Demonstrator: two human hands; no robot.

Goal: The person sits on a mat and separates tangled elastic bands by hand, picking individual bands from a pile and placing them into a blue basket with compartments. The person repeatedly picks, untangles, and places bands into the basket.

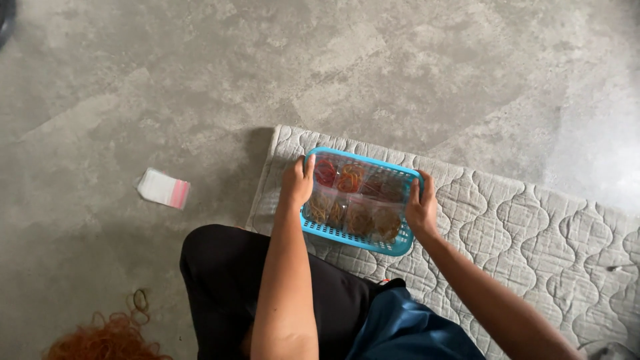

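1. At frame centre, our blue basket [393, 245] of bagged rubber bands [350, 179] rests on the quilted mat [533, 233].
2. Our left hand [297, 181] and right hand [421, 210] clasp its short ends.
3. Left: a small plastic bag [163, 189]; lower left, loose orange bands [107, 339].

The grey concrete floor [400, 60] carries a quilted grey mat [533, 227], a small plastic bag [163, 189] and orange rubber bands [107, 337].

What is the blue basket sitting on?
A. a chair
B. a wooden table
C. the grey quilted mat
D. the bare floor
C: the blue basket, gripped at its ends by the left hand and the right hand, sits on the grey quilted mat, which is spread over the floor.
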